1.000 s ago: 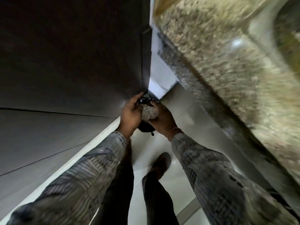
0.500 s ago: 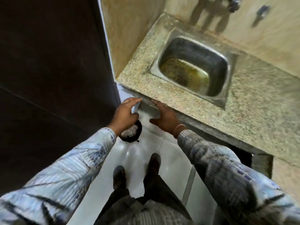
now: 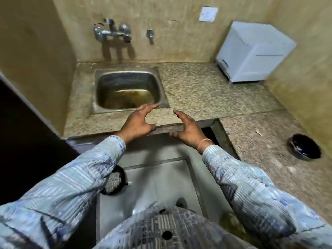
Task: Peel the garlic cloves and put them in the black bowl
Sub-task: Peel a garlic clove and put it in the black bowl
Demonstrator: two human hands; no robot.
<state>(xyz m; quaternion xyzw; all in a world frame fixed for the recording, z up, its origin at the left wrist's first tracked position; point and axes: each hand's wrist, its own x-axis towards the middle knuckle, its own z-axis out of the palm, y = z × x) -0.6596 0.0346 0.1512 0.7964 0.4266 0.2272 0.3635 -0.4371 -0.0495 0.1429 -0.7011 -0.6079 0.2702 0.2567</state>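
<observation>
Left grip and right grip were open, empty, over my desk edge, presumably free to fetch the black bowl.

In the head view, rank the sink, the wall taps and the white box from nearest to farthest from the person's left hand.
1. Sink, just ahead of the left hand.
2. Wall taps, behind the sink.
3. White box, far right corner.
</observation>
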